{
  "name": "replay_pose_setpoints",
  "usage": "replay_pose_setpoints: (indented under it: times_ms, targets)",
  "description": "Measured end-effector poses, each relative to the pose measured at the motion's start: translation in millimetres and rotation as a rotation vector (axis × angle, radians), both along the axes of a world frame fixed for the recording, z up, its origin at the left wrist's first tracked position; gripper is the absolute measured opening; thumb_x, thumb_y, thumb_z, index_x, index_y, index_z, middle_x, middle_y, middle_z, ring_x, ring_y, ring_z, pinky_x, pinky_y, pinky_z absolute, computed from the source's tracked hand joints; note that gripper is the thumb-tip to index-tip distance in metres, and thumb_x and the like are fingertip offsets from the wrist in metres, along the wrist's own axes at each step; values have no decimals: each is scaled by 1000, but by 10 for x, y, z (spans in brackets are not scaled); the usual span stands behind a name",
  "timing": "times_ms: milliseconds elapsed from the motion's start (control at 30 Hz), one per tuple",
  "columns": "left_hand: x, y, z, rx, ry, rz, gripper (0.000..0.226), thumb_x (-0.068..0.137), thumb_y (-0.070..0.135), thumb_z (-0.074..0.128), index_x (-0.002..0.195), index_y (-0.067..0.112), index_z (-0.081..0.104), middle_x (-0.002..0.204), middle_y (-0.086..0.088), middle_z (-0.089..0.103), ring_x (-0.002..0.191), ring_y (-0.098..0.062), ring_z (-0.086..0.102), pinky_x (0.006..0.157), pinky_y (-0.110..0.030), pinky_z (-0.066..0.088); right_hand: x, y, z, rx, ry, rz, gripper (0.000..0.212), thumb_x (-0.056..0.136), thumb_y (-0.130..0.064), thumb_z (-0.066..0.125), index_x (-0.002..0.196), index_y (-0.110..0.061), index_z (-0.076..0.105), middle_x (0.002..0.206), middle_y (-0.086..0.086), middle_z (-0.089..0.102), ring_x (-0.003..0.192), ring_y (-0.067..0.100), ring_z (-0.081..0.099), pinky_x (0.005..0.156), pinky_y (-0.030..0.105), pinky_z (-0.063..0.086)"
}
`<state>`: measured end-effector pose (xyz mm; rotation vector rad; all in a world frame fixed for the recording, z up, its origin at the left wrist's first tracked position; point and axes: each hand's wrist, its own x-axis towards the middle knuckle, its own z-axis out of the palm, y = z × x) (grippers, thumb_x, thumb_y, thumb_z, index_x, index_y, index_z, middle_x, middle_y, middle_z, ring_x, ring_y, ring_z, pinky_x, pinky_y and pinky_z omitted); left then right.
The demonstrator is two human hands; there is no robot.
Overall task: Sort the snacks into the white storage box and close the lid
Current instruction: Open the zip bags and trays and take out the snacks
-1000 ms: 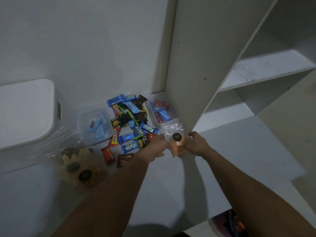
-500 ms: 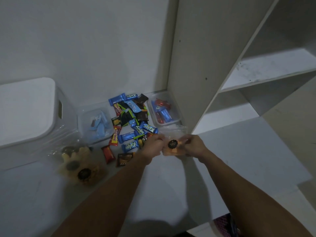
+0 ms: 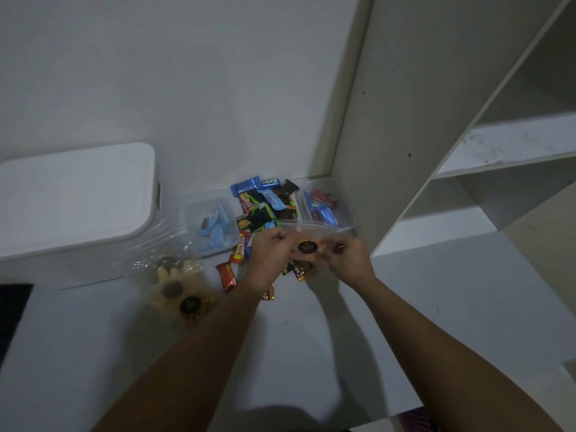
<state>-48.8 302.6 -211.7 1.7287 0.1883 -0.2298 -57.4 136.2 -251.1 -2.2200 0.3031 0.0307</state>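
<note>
The head camera looks down on a pale floor. Both hands meet over the snack pile: the left hand (image 3: 270,249) and the right hand (image 3: 348,255) each pinch one end of a clear snack packet (image 3: 308,248) with a dark round label, fingers curled closed on its edges. Beneath and behind them lies the heap of wrapped snacks (image 3: 265,210), flanked by a clear tub of blue pieces (image 3: 215,227) on the left and another clear tub (image 3: 324,204) against the shelf unit's upright panel (image 3: 367,126). The white storage box (image 3: 74,194) sits well to the left by the wall, lid on. A cookie bag (image 3: 177,291) lies near its corner. Bare floor (image 3: 452,307) spreads open to the right.
</note>
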Motion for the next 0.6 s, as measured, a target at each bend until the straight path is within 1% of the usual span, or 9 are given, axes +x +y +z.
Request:
replay_pose_setpoints:
  times_ms: [67, 133, 200, 300, 367, 400, 467, 500, 600]
  targets:
    - [-2, 88, 105, -63, 12, 32, 15, 90, 16, 62, 78, 6, 66, 68, -7, 66, 53, -6, 64, 52, -18, 52, -6, 124, 26, -28, -16, -4, 13, 77, -23, 77, 90, -20, 77, 85, 3, 73, 77, 19, 66, 77, 34, 54]
    - [-9, 187, 187, -114, 66, 96, 9, 89, 10, 62, 81, 8, 66, 71, -10, 68, 57, -10, 66, 54, -21, 56, -21, 247, 52, -50, -42, 19, 16, 76, -28, 77, 90, -20, 77, 83, 0, 73, 77, 17, 66, 72, 30, 52]
    - [-15, 296, 260, -146, 106, 139, 10, 87, 8, 63, 79, 11, 66, 75, -10, 69, 63, -14, 67, 62, -25, 59, -44, 375, 105, -57, -73, 63, 16, 78, -29, 77, 90, -19, 76, 80, -4, 70, 74, 13, 64, 66, 26, 46]
    - [-26, 461, 346, -158, 104, 162, 13, 83, 4, 66, 73, 12, 67, 86, -15, 71, 80, -21, 69, 71, -28, 59, -68, 558, 232, -50, -81, 91, 9, 80, -21, 75, 78, -16, 69, 69, -5, 64, 65, 8, 59, 57, 19, 42]
    - [-33, 579, 372, -166, 97, 181, 13, 80, 4, 69, 71, 13, 69, 91, -18, 71, 89, -26, 70, 75, -30, 58, -60, 668, 332, 27, -106, 123, 9, 79, -14, 73, 87, -13, 72, 76, -1, 69, 68, 9, 63, 60, 16, 47]
    - [-35, 636, 390, -169, 99, 187, 11, 78, 4, 70, 71, 12, 69, 92, -19, 72, 91, -28, 69, 77, -32, 58, -56, 719, 400, 96, -115, 142, 17, 79, -8, 71, 96, -11, 72, 83, 1, 71, 71, 7, 64, 62, 13, 48]
    - [-37, 757, 401, -141, 94, 178, 4, 76, 5, 72, 74, 9, 72, 90, -19, 72, 93, -32, 69, 77, -36, 58, -42, 811, 531, 222, -126, 161, 26, 80, -3, 69, 106, -7, 70, 91, 3, 70, 74, 4, 63, 61, 9, 47]
    - [-44, 815, 407, -118, 85, 167, 2, 75, 6, 72, 76, 7, 73, 88, -17, 72, 92, -33, 69, 77, -39, 58, -38, 862, 601, 264, -128, 173, 26, 82, -4, 68, 108, -7, 69, 93, 2, 69, 76, 3, 62, 61, 9, 46]
    - [-91, 944, 459, -29, 67, 112, 3, 76, 11, 73, 73, 12, 74, 83, -12, 72, 83, -33, 69, 67, -53, 59, -17, 1023, 752, 263, -156, 235, 16, 86, -15, 69, 101, -11, 72, 86, -7, 69, 77, -4, 63, 65, 8, 47]
